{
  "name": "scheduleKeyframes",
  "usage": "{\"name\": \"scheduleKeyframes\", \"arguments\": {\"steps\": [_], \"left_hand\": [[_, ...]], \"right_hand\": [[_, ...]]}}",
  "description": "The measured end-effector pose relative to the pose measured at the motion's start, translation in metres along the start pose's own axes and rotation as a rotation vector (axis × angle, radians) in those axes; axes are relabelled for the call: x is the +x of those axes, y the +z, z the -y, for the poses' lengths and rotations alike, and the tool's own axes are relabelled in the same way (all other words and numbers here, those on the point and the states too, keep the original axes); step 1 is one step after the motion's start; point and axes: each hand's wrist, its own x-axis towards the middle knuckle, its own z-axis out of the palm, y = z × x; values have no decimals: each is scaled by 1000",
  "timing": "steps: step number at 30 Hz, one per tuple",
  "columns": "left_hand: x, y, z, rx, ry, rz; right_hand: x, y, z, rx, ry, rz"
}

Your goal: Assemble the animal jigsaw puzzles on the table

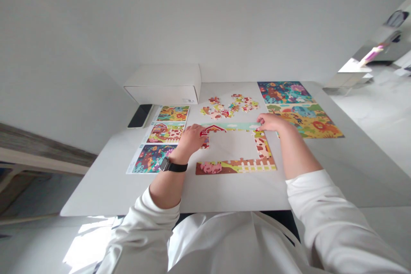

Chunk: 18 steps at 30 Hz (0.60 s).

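A farm jigsaw puzzle (237, 165) lies on the table as a partly joined border around a bare middle. My left hand (190, 140) is at its upper left corner, fingers curled against pieces with a red barn (215, 128). At the upper right corner, my right hand (271, 122) has its fingertips closed on the end of the pale sky strip (239, 126). The cow pieces (262, 147) form the right side below that hand. A gap shows in the left side, above the pig (211, 168). Loose puzzle pieces (224, 112) lie behind the border.
A white box (163, 83) stands against the wall, with a black phone (140, 116) in front of it. Left of the border lies a picture sheet (154, 158) showing three scenes. Two other colourful puzzles, one jungle-like (285, 92) and one with a lion (305, 120), lie at the right.
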Motion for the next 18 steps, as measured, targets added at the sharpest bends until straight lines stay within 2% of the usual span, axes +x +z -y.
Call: {"name": "scheduleKeyframes", "arguments": {"steps": [7,18], "left_hand": [[-2,-6,-6,19,-39,28],[-5,-9,-15,27,-54,6]], "right_hand": [[3,3,-6,12,2,-8],[8,7,-6,49,15,-55]]}}
